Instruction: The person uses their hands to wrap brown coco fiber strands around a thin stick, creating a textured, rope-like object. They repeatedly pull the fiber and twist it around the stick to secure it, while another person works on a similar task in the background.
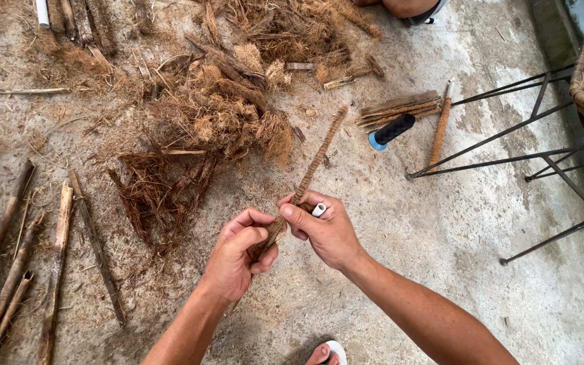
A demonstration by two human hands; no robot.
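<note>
Left hand: closed round lower end of fibre-wrapped stick. Right hand: pinching stick mid-length, small white tube between fingers. Concrete floor: husk fibre pile toward far edge; split sticks along left edge; black spool, stick bundle beside metal frame toward right edge.

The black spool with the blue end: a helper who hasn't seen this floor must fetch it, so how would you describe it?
Start at the black metal frame on the right of the concrete floor. Left of its foot lies a small bundle of flat brown sticks, and the spool rests against it. Alone there it is smooth and black with a blue end.
</note>
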